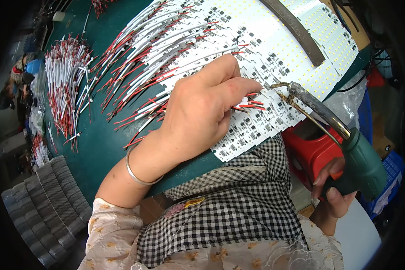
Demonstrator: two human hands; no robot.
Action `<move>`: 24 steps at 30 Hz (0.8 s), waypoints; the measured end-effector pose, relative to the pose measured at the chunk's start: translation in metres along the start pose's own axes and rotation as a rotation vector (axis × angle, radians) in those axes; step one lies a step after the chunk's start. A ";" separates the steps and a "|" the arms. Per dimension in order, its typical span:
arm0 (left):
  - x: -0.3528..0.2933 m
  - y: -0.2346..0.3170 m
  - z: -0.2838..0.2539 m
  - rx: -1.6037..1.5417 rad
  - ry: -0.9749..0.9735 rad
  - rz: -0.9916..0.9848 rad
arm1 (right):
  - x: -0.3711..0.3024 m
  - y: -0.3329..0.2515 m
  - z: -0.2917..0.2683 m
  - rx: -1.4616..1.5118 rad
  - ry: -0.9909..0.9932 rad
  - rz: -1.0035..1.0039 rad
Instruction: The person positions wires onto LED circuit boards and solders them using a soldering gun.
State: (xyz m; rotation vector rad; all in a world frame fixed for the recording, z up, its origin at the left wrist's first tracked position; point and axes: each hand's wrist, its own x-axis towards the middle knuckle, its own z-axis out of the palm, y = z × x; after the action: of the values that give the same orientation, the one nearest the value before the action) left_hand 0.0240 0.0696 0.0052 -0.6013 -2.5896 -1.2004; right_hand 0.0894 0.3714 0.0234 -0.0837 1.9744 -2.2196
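My left hand (198, 105) is closed over the white circuit boards (297, 76), its thumb and forefinger pinched at the board surface. A few red and white wires (255, 104) stick out from under its fingers, their bare ends toward the right. In my right hand (333, 193) is a green soldering gun (363, 164), gripped by its handle. Its hot tip and a thin solder guide tube reach up and left to the boards, just right of my left fingertips. Many wires (166, 49) lie in rows across the boards to the left and beyond.
A dark metal bar (297, 29) lies across the boards. On the green table (94, 139) at the left rests a big bundle of red and white wires (67, 83). Stacked grey ribbed parts (47, 211) stand lower left. A red stool (306, 150) is beneath the soldering gun.
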 end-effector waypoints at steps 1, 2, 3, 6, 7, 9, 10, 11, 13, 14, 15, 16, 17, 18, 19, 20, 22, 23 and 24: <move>0.000 -0.001 0.000 -0.001 0.000 0.001 | -0.001 0.001 0.000 0.004 0.001 -0.003; -0.001 -0.001 0.000 0.020 -0.008 0.008 | -0.001 0.002 -0.001 0.009 0.002 -0.006; -0.001 -0.002 -0.001 0.041 -0.016 0.015 | -0.001 0.003 0.000 0.008 0.003 -0.006; -0.003 0.001 -0.001 0.105 -0.017 0.041 | -0.002 0.005 0.002 -0.006 0.011 -0.006; -0.003 0.000 0.000 0.106 -0.016 0.041 | -0.003 0.006 0.004 -0.005 0.022 0.004; -0.004 -0.002 0.002 0.129 0.024 0.098 | -0.002 0.006 0.007 -0.003 0.032 0.014; -0.004 -0.003 0.004 0.130 0.025 0.097 | -0.002 0.004 0.009 -0.001 0.025 0.036; -0.005 -0.003 0.005 0.144 0.051 0.122 | -0.001 0.004 0.010 0.000 0.018 0.059; -0.005 -0.002 0.007 0.157 0.077 0.147 | -0.005 0.006 0.011 -0.018 0.050 0.059; -0.006 -0.001 0.006 0.194 0.068 0.160 | -0.007 0.007 0.011 -0.037 0.084 0.059; -0.006 0.000 0.006 0.231 0.059 0.173 | -0.009 0.008 0.012 -0.037 0.083 0.060; -0.005 0.001 0.005 0.229 0.059 0.173 | -0.010 0.007 0.013 -0.065 0.076 0.050; -0.005 0.003 0.005 0.272 0.036 0.194 | -0.011 0.007 0.013 -0.094 0.069 0.040; -0.004 0.004 0.004 0.315 0.012 0.214 | -0.010 0.007 0.013 -0.095 0.070 0.040; -0.004 0.004 0.004 0.315 0.012 0.213 | -0.010 0.008 0.012 -0.131 0.048 0.034; -0.003 0.005 0.004 0.326 0.012 0.217 | -0.009 0.009 0.011 -0.168 0.025 0.027; -0.003 0.005 0.004 0.342 0.012 0.219 | -0.008 0.009 0.008 -0.129 0.010 0.034; -0.004 0.005 0.004 0.346 0.023 0.228 | -0.008 0.009 0.006 -0.089 -0.006 0.040; -0.004 0.005 0.004 0.351 0.034 0.236 | -0.008 0.007 0.005 -0.086 -0.010 0.039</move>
State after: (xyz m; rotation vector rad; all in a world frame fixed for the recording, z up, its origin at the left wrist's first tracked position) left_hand 0.0297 0.0740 0.0046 -0.7720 -2.5263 -0.6580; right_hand 0.0983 0.3673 0.0174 -0.0671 2.0484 -2.1062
